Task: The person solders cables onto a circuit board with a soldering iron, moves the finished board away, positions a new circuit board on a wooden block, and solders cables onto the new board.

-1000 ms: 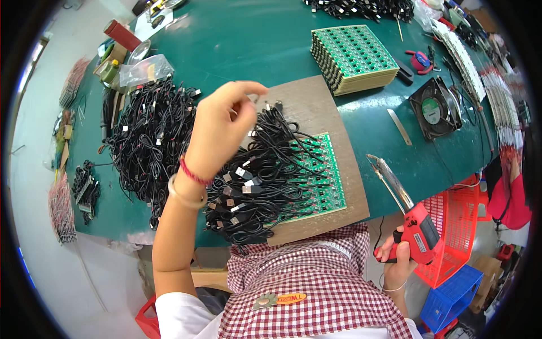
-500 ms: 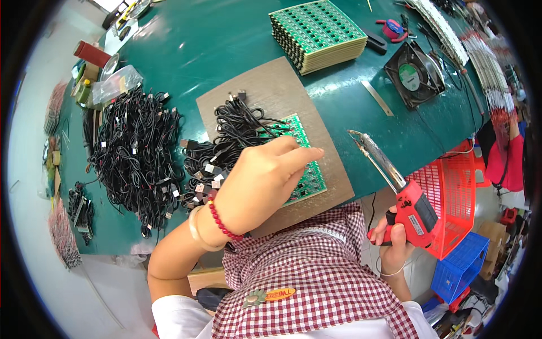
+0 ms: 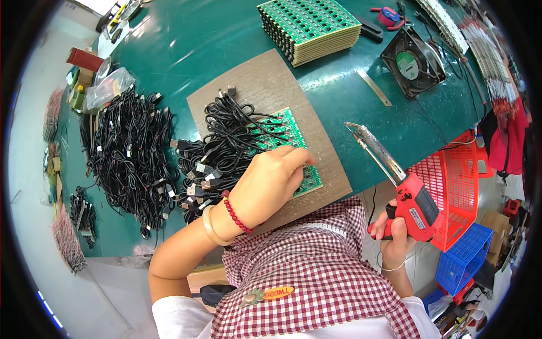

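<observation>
My left hand (image 3: 275, 179) is closed over the near part of a green circuit board panel (image 3: 291, 125), its fingertips bent together and whatever is between them hidden. Black USB cables (image 3: 226, 121) lie bundled against the panel's left side, and several of their ends reach onto it. Both rest on a brown board (image 3: 265, 73). My right hand (image 3: 395, 240) is wrapped round the handle of a red soldering gun (image 3: 415, 206). The gun's tip (image 3: 351, 125) points up and left, apart from the panel, to the right of the brown board.
A large heap of black cables (image 3: 132, 152) lies on the green table (image 3: 197, 34) at left. A stack of green circuit panels (image 3: 310, 31) stands at the back. A fan (image 3: 409, 62) and a metal strip (image 3: 374, 87) lie at right. Red (image 3: 460, 186) and blue (image 3: 466, 254) baskets stand below the table edge.
My left hand's fingers have drawn in from a more outstretched pose, lower on the panel. The whole view has shifted slightly. The soldering gun stays in my right hand, almost unmoved.
</observation>
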{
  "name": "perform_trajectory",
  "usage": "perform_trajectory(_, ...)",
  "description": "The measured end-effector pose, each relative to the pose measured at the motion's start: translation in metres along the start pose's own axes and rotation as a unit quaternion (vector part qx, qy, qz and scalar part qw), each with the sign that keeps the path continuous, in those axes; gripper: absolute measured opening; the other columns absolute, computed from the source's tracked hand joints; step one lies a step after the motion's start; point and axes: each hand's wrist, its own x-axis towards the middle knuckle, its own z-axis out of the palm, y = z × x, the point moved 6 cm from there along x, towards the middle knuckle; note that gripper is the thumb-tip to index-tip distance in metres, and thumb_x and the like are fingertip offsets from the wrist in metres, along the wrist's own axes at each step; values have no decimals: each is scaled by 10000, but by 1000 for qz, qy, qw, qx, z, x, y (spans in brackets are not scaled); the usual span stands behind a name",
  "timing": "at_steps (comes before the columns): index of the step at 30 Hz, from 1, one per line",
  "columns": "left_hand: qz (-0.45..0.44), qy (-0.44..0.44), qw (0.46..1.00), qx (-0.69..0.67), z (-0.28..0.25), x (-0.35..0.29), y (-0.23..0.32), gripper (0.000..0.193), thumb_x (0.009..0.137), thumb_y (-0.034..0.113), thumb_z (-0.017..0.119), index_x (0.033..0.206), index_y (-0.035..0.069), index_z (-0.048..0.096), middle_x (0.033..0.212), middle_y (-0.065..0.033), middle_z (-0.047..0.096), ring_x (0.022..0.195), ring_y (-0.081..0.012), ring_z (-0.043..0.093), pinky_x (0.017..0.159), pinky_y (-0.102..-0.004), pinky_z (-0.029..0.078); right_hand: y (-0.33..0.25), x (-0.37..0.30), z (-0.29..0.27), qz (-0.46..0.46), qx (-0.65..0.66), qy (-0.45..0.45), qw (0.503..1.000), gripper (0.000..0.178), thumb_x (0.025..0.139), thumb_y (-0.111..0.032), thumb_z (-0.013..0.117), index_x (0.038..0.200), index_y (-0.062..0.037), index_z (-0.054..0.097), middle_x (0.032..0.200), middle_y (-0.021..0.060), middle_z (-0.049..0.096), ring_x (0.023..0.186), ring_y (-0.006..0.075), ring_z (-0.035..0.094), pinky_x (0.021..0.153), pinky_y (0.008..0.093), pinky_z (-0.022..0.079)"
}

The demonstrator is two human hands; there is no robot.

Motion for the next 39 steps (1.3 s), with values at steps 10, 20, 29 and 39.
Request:
perform_trajectory(10,-13,1,1000,-8,-1,1,0,170,793,-40,574,938,28,631,766,-143,614,648,-303,627,582,-369,500,1,1,-1,1,2,4,1000,372,957,-281,500,1162,28,466,710,111,575,475,106,459,445,246,437)
perform_trajectory(20,-47,18,996,68,-2,-17,2,133,789,14,652,877,7,552,819,-134,599,728,-311,624,627,-377,511,0,-8,-8,64,26,-38,997,346,929,-247,569,1129,28,503,750,112,603,558,124,520,525,270,468)
perform_trajectory(29,-70,20,991,115,5,-11,1,184,763,51,685,780,27,503,805,-114,549,734,-298,591,623,-385,488,8,-20,-9,141,-38,-113,983,288,875,-224,647,1028,15,600,783,60,630,649,110,575,570,254,474)
perform_trajectory(39,-22,30,990,138,0,-15,10,103,776,5,653,867,25,609,804,-100,539,731,-283,591,650,-367,503,11,-22,-12,147,-30,-117,982,335,895,-203,617,1129,30,566,811,71,636,655,108,579,565,249,484)
